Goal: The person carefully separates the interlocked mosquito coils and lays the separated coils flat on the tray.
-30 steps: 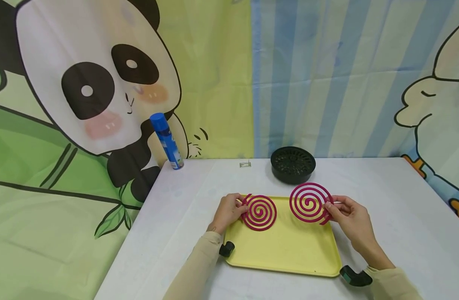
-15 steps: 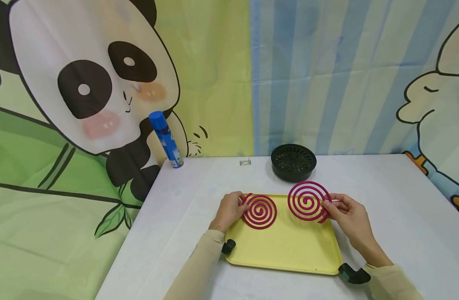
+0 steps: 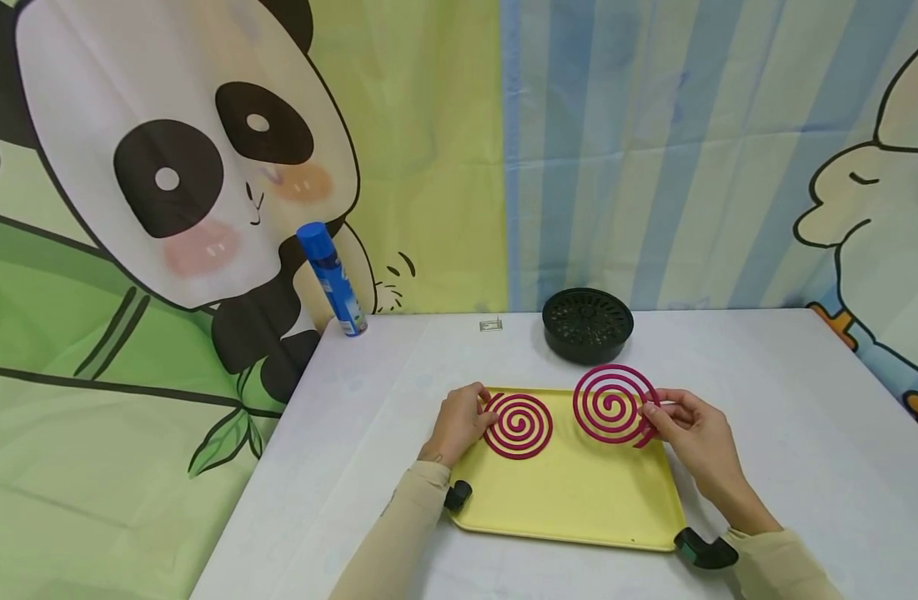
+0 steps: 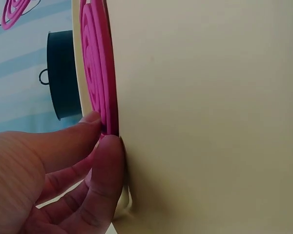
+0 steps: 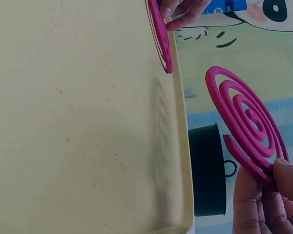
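Note:
My left hand pinches the outer edge of a pink mosquito coil, low over the left back part of the yellow tray. In the left wrist view this coil is edge-on, close to the tray surface, between thumb and fingers. A second pink mosquito coil is held up over the tray's back right by my right hand. The right wrist view shows that coil tilted and raised off the tray, thumb on one side and fingers on the other.
Behind the tray stands a round dark tin with a perforated top. A small metal coil stand lies near the table's back edge. The blue spray can is at the back left corner. A printed curtain hangs behind the white table.
The right hand has shifted slightly left with its coil. The left hand's coil has tilted a little flatter over the tray. Both grips are unchanged, and the head view has moved slightly.

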`<state>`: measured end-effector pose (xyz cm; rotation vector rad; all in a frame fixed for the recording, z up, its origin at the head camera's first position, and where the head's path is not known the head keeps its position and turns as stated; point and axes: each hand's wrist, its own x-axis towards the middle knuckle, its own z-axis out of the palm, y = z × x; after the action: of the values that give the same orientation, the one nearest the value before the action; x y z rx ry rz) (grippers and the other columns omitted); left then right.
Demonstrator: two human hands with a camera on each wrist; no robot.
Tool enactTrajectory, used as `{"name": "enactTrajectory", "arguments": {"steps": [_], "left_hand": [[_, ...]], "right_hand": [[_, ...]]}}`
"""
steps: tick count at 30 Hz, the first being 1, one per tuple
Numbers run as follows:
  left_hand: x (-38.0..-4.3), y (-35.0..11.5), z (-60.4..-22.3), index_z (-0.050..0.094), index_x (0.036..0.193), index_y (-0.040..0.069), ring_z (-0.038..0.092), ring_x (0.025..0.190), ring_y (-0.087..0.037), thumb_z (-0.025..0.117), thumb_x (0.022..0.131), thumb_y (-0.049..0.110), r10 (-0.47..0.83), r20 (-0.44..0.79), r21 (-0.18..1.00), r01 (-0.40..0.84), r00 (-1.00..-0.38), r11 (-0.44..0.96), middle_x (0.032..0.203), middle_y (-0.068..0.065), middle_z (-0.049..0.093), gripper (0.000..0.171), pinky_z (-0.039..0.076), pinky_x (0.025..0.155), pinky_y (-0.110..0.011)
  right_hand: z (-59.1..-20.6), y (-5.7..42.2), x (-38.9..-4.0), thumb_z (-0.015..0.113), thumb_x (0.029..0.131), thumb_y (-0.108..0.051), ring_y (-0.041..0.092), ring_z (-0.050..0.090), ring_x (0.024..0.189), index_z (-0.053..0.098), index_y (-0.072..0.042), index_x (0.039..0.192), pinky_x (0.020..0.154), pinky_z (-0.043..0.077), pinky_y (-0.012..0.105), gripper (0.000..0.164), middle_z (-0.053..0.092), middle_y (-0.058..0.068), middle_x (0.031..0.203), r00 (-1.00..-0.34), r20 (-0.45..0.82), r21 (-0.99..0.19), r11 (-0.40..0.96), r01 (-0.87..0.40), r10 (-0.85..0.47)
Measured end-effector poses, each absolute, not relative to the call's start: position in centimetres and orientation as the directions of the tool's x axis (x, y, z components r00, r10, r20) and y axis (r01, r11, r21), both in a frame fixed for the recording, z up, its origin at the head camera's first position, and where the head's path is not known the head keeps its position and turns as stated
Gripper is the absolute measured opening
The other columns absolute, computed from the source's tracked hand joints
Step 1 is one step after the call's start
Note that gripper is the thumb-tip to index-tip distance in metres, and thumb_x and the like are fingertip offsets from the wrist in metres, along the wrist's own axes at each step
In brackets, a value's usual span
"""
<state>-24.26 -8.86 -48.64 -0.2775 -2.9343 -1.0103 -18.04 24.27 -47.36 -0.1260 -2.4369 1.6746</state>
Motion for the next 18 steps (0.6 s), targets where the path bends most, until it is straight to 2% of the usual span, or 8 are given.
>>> {"name": "enactTrajectory", "arguments": {"steps": [18], "left_hand": [[-24.23, -9.07, -48.17, 0.069, 0.103, 0.004, 0.046, 0.056, -0.011, 0.077, 0.091, 0.015, 0.159, 0.064, 0.589, 0.166, -0.985, 0.791, 0.066, 0.0, 0.053, 0.019, 0.035, 0.05, -0.021]], "right_hand": [[-47.52, 23.79, -18.02, 0.067, 0.099, -0.029, 0.002, 0.07, 0.078, 0.057, 0.004, 0.125, 0.071, 0.06, 0.022, 0.043, 0.067, -0.003, 0.088, -0.988, 0.081, -0.944, 0.328, -0.035, 0.13]]}}
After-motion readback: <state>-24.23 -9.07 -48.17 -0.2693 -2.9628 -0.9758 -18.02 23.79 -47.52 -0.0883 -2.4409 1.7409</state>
